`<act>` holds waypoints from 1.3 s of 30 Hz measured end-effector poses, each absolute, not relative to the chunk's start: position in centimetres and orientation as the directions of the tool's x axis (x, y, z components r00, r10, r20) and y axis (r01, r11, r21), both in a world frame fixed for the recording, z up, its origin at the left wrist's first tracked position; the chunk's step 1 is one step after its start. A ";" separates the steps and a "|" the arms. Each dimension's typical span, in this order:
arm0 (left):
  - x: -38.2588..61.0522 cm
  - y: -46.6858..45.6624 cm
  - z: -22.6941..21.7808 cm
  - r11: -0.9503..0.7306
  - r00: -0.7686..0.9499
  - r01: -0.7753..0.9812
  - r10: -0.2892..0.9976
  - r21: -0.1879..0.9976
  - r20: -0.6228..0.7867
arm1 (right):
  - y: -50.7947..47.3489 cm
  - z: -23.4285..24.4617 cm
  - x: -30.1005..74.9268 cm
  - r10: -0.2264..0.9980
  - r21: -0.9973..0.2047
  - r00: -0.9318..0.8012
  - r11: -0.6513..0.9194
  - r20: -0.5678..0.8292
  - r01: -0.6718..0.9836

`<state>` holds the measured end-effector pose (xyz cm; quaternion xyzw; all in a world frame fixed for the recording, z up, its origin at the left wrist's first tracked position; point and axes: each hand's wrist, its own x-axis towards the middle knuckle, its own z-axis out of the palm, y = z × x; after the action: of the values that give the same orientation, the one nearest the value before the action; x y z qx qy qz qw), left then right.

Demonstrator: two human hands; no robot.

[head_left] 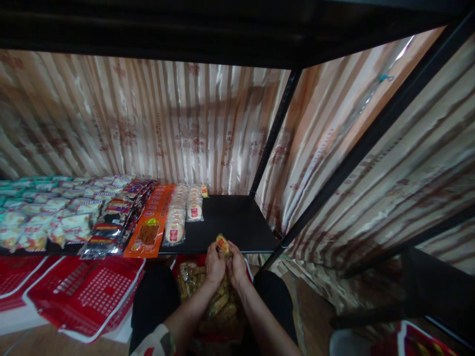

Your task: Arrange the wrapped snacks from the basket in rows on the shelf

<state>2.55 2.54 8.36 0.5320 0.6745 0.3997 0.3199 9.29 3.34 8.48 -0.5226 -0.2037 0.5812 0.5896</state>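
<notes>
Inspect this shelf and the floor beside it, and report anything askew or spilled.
The curtain hem looks untidy: it lies crumpled on the floor to the right of the black shelf rather than hanging straight. No spill shows.

**Snack shop or its stockroom; can't tell which**

Black metal shelf (233, 217) stocked with neat rows: white printed plastic snack packets (77, 220), flat orange plastic pouches (150, 217). Red perforated plastic shopping baskets (92, 289) below.
</notes>
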 end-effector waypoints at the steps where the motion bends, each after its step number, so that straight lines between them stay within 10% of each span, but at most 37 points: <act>1: 2.5 2.6 8.4 0.115 -0.233 0.458 0.972 0.882 -0.005 | 3.3 8.7 9.3 0.887 -0.829 0.237 -0.235 -0.396 -0.507; 19: 1.7 3.8 9.8 0.040 -0.230 0.556 0.967 0.830 0.107 | 5.7 10.6 13.2 0.852 -0.817 0.134 -0.423 -0.506 -0.391; 39: 1.5 10.4 8.4 0.037 -0.240 0.318 0.970 0.947 0.042 | 11.3 10.3 11.9 0.971 -0.965 0.020 -0.234 -0.238 -0.119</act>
<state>1.49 10.44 8.39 0.5099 0.6315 0.4704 0.3463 11.89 11.26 10.34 -0.5344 -0.3984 0.5756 0.4737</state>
